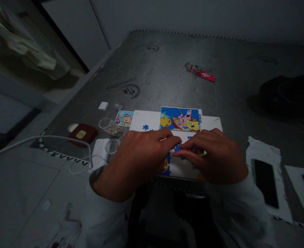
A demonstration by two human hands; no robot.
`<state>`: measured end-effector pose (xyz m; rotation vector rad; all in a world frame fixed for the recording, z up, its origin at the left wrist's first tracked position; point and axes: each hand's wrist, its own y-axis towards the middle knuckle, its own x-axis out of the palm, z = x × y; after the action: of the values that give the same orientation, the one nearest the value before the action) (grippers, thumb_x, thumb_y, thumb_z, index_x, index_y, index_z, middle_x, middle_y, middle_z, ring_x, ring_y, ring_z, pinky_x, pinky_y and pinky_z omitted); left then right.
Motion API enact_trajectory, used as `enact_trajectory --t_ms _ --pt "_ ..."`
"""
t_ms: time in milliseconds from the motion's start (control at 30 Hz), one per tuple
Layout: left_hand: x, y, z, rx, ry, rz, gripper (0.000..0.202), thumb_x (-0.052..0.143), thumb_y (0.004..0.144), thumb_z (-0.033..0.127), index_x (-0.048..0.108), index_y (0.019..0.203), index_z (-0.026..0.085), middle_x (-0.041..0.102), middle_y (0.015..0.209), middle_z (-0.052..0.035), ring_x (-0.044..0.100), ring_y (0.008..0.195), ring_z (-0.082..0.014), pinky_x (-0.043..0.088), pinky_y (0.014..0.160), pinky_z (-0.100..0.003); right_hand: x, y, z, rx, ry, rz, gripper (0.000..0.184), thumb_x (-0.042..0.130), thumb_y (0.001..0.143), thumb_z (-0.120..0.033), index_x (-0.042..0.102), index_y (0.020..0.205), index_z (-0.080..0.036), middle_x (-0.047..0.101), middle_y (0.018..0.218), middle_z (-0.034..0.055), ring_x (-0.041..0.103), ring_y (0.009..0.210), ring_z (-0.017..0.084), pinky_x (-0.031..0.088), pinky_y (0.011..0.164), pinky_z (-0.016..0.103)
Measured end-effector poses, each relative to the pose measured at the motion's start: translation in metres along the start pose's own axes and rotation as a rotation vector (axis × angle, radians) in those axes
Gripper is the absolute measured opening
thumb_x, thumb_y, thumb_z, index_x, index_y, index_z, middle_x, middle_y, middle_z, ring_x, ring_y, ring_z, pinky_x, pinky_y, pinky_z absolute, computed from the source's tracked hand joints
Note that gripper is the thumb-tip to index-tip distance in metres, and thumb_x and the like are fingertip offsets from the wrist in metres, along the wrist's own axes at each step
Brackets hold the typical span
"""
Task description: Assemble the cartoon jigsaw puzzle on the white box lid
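Both hands work close together over a white board (pixel 147 117) at the near edge of the mat. My left hand (pixel 148 150) is closed, its thumb and forefinger pinching at a small blue puzzle piece (pixel 177 148). From the other side, the thumb and fingers of my right hand (pixel 211 155) close on the same blue piece. Joined blue and yellow puzzle pieces (pixel 165 168) lie below, partly covered by the hands. A loose blue puzzle piece (pixel 145 127) rests on the board's left part. Behind the hands lies a cartoon picture card (pixel 180 119).
To the left are a clear jar (pixel 110 126) with small bits inside, a clear ring (pixel 112 146), a brown case (pixel 83 134) and a white cable (pixel 51 137). A phone (pixel 265 182) lies at right. Farther back are a red packet (pixel 200 72) and a dark object (pixel 288 96).
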<state>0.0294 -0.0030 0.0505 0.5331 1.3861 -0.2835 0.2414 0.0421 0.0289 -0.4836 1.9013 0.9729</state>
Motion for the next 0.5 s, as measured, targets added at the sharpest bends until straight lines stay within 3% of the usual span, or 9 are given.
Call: enact_trajectory --t_ms 233,400,500 --pt "0.000 0.001 -0.002 -0.037 0.005 0.010 0.023 0.058 0.096 0.021 0.069 0.117 0.025 0.076 0.107 -0.0005 0.072 0.078 -0.0170 0.037 0.051 -0.027 0.002 -0.002 0.005 0.048 0.009 0.000 0.022 0.070 0.093 -0.045 0.076 0.091 -0.024 0.076 0.079 -0.0010 0.070 0.073 0.017 0.043 0.067 0.034" --pt "-0.002 0.002 -0.001 -0.101 0.004 -0.008 0.020 0.063 0.097 0.037 0.071 0.109 0.024 0.076 0.102 -0.0014 0.071 0.076 -0.0179 0.036 0.053 -0.027 0.000 -0.003 0.010 0.056 -0.020 0.017 0.020 0.067 0.096 -0.041 0.076 0.091 -0.024 0.077 0.079 -0.0003 0.068 0.068 0.016 0.042 0.064 0.033" --pt "-0.002 0.002 -0.001 -0.098 0.011 0.005 0.023 0.065 0.095 0.043 0.072 0.102 0.022 0.076 0.097 -0.0021 0.070 0.075 -0.0170 0.033 0.052 -0.026 -0.001 -0.004 0.011 0.023 -0.024 0.013 0.018 0.065 0.098 -0.036 0.077 0.092 -0.024 0.078 0.083 0.0006 0.070 0.075 0.017 0.042 0.067 0.034"
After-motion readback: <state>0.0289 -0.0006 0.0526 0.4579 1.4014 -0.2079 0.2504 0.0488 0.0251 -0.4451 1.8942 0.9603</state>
